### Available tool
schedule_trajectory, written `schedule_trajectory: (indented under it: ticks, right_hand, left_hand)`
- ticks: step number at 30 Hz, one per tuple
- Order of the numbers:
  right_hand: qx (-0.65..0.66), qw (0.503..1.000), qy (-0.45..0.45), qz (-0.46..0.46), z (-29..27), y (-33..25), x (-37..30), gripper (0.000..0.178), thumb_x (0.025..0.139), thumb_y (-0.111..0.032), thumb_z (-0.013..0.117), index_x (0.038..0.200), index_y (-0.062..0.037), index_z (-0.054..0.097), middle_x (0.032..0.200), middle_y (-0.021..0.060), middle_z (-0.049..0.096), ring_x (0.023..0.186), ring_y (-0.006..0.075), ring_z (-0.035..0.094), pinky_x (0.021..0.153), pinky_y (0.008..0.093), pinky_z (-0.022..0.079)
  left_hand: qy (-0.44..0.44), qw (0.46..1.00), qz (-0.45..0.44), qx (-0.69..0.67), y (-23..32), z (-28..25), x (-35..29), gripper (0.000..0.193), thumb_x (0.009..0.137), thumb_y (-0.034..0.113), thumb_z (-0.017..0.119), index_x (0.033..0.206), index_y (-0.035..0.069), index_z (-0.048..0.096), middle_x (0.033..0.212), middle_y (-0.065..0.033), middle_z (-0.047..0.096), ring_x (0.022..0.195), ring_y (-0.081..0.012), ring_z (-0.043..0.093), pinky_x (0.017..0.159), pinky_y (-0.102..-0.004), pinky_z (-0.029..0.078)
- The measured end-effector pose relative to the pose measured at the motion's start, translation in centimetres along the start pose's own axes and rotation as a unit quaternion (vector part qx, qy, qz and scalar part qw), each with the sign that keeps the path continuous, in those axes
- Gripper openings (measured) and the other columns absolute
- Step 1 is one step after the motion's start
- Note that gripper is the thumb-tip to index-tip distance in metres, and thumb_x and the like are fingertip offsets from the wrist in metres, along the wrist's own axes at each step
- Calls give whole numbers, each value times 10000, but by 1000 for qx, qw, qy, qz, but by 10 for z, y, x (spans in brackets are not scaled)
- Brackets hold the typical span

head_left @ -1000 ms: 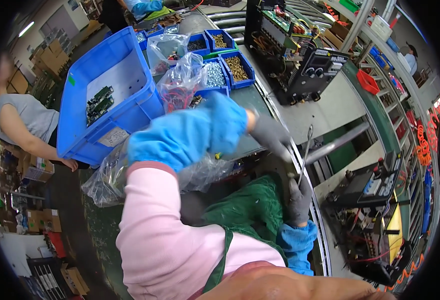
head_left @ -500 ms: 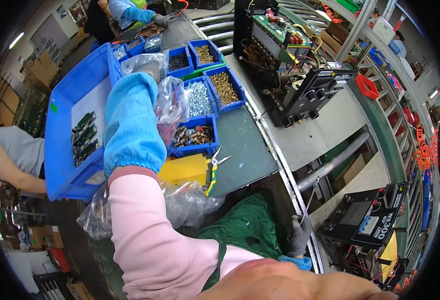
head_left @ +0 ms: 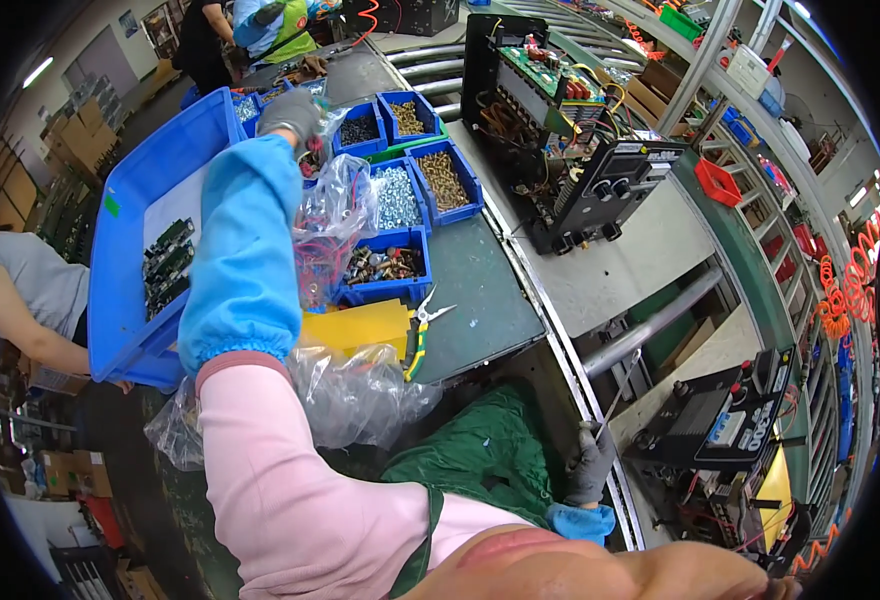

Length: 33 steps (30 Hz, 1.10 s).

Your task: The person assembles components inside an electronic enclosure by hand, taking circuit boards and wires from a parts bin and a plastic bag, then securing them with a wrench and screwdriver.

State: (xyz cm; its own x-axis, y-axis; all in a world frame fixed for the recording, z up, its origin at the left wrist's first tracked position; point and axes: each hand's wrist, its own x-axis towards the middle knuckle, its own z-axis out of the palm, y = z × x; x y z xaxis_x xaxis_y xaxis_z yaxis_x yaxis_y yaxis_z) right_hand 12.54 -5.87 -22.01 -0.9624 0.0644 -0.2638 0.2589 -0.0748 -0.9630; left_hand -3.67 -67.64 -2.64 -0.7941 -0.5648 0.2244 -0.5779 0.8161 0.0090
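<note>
The left hand (head_left: 290, 113), gloved grey, reaches far over the counter (head_left: 480, 290) and closes its fingers on the top of a clear bag (head_left: 328, 215) of red wires, which hangs just below it, between the big blue crate (head_left: 130, 220) and the small bins (head_left: 400, 195) of screws. The right hand (head_left: 588, 465) sits low at the counter's edge, clamped on a thin metal rod (head_left: 615, 392).

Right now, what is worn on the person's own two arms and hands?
Both hands wear grey knit gloves: left hand, right hand. Each forearm has a bright blue oversleeve with an elastic cuff. Above it, the left arm shows a pale pink long sleeve.
</note>
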Motion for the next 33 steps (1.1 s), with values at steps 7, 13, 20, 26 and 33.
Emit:
schedule_trajectory:
  ticks: [7,13,20,26,33]
  right_hand:
    - [78,996,-27,26,-8,17,-13,154,903,-182,579,1000,-64,557,527,-35,353,372,65,310,332,220,252]
    - [107,993,-50,12,-5,20,-32,170,902,-192,588,1004,-63,547,534,-36,337,379,62,294,331,220,252]
    - [155,983,-96,18,-8,36,-41,166,901,-181,580,1017,-68,546,529,-32,337,375,64,289,329,224,260]
    - [167,978,-119,46,0,40,-44,150,899,-183,582,1006,-78,578,562,-44,370,393,58,310,335,215,255]
    - [262,943,-167,120,-6,70,-31,159,922,-210,554,1012,-83,585,560,-82,294,405,26,244,335,199,197]
  left_hand:
    - [140,677,-56,-720,-31,-36,-50,171,906,164,609,1027,46,633,874,-51,652,685,-83,601,603,-212,522]
    - [166,620,-58,-764,-60,-42,-87,149,929,139,581,1040,47,618,878,-37,646,695,-90,606,584,-187,518]
    - [154,588,-49,-792,-56,-46,-127,138,941,128,552,1047,69,620,861,-21,647,670,-78,599,566,-172,508]
    - [139,618,-35,-773,-49,-56,-147,175,958,139,526,1094,71,615,950,-25,652,748,-67,599,626,-170,513]
    - [85,694,99,-708,-20,-47,-156,216,954,154,509,1098,34,613,901,-31,638,719,-83,591,642,-205,502]
